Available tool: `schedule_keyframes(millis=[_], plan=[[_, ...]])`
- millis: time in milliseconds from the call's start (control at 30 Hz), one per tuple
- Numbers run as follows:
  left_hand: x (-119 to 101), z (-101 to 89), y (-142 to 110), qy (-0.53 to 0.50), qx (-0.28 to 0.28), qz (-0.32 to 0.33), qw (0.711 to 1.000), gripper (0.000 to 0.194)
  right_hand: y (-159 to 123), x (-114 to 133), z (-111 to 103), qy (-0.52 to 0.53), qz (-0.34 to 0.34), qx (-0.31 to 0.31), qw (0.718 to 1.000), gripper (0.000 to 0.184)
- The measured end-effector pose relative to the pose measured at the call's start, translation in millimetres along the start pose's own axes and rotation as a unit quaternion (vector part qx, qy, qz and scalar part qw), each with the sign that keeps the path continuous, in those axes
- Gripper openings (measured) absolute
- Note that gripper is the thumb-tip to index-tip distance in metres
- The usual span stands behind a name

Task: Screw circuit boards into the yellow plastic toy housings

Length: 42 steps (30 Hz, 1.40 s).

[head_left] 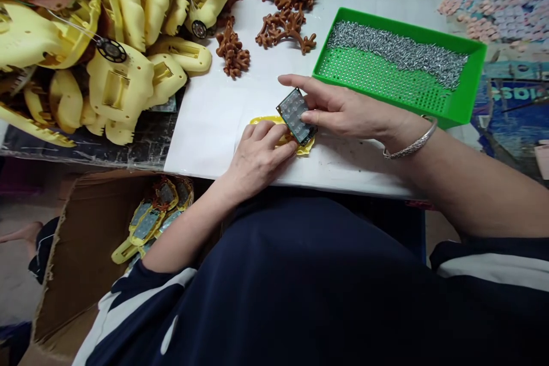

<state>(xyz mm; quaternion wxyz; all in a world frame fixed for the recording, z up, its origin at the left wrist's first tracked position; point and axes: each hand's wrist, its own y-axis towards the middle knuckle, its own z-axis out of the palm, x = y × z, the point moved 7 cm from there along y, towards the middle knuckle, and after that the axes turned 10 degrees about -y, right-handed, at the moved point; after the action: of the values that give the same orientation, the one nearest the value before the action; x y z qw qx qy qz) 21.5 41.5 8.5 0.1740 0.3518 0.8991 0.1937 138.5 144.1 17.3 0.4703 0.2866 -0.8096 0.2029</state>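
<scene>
Between the thumb and fingers of my right hand (pixel 343 108) is a small dark circuit board (pixel 295 114) with a pale, bumpy keypad sheet on its face. The board is tilted above a yellow plastic shell (pixel 305 150) that lies on the white work surface (pixel 214 131). My left hand (pixel 261 154) rests over the near left side of that shell, its fingers curled on it. Much of the shell is hidden by the hand and the board. Brown branch-shaped plastic parts (pixel 287 28) lie farther back.
A green perforated tray (pixel 472 80) holds many small metal screws (pixel 398 48). Yellow plastic shells (pixel 120 86) are heaped at left, some with wired round speakers (pixel 111 50). Below stands a cardboard box (pixel 81 240) with fitted yellow shells (pixel 150 223). Small pink and white pieces (pixel 501 6) lie far right.
</scene>
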Motion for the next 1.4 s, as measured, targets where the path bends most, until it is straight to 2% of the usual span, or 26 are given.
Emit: schedule_keyframes(millis=[100, 267, 400, 467, 567, 733, 1100, 1400], plan=[[-0.4, -0.1, 0.0, 0.001, -0.013, 0.005, 1.000, 0.023, -2.2, 8.2, 2.7, -0.076, -0.024, 0.011, 0.997, 0.049], [3.2, -1.2, -1.0, -0.051, -0.021, 0.000, 0.998, 0.022, -7.0, 11.5, 6.5, -0.224, -0.076, 0.033, 0.971, 0.060], [9.5, -9.2, -6.1, -0.141, -0.013, 0.000, 0.990, 0.023, -6.1, 11.7, 6.0, -0.244, -0.053, 0.023, 0.968, 0.057], [18.6, -17.9, -11.0, -0.152, -0.036, -0.026, 0.987, 0.025, -4.6, 13.4, 6.6, -0.240, -0.035, 0.017, 0.970, 0.049], [34.8, -28.2, -19.4, -0.151, -0.070, -0.068, 0.984, 0.049, -2.3, 18.3, 7.6, -0.237, -0.030, 0.001, 0.971, 0.032], [49.1, -21.9, -23.6, -0.198, -0.033, -0.095, 0.975, 0.078, 0.4, 21.6, 7.9, -0.265, -0.037, -0.013, 0.963, 0.013], [29.3, -18.4, -20.7, -0.189, -0.081, -0.089, 0.975, 0.083, -2.3, 14.3, 6.9, -0.273, -0.019, 0.030, 0.961, 0.020], [22.4, -10.3, -22.5, -0.211, -0.098, -0.136, 0.963, 0.087, -3.3, 19.4, 11.3, -0.346, -0.105, 0.066, 0.930, 0.020]])
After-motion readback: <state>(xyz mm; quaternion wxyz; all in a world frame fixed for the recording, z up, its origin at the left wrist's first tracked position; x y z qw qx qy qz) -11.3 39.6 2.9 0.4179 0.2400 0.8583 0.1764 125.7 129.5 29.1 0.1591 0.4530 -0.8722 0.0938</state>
